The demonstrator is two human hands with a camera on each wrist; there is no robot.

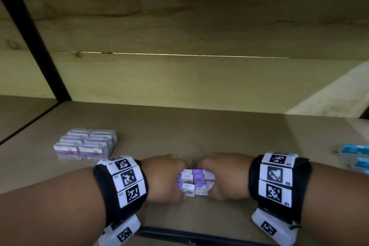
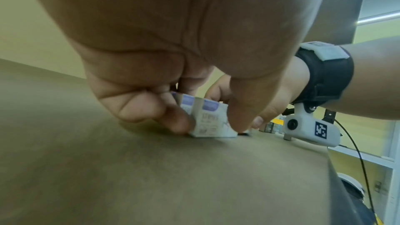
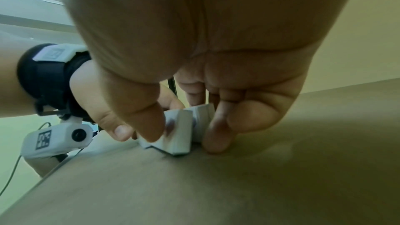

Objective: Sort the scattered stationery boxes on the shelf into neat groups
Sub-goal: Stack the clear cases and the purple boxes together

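A cluster of several small white-and-purple staple boxes (image 1: 195, 182) sits on the shelf board near its front edge, squeezed between my two hands. My left hand (image 1: 165, 177) grips the cluster's left side, thumb and fingers curled round the boxes (image 2: 208, 119). Opposite it, my right hand (image 1: 223, 175) grips the right side, thumb and fingers pinching the boxes (image 3: 179, 131). The boxes stand close together, a little uneven. Fingertips of both hands touch the board.
A neat block of clear paper-clip boxes (image 1: 87, 144) with purple labels stands at the left of the shelf board (image 1: 199, 130). Blue boxes (image 1: 355, 156) lie at the right edge. A black frame post (image 1: 36, 46) rises at the left.
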